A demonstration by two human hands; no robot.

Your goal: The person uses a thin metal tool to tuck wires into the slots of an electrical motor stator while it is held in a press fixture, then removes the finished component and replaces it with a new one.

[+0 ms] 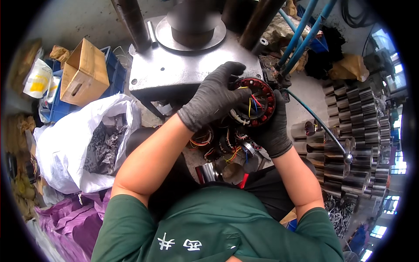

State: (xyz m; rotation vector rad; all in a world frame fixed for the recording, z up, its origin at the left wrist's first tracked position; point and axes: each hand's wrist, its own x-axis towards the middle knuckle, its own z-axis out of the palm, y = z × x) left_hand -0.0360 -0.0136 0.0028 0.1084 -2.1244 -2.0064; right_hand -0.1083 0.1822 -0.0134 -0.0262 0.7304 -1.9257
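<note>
A ring-shaped motor stator with red insulation around its rim is held up in front of the press table. Loose yellow, blue and red lead wires cross its opening. My left hand, in a dark grey glove, grips the stator's left side, its thumb over the opening beside the wires and its index finger bent above the rim. From the right and below, my right hand, gloved alike, is wrapped round the stator; part of its fingers is hidden behind it. Several more wound stators lie below, between my knees.
Ahead stands a press with a steel table and thick columns. A ball-ended lever reaches over rows of steel cylinders on the right. To the left are a white sack, a cardboard box and purple sacking.
</note>
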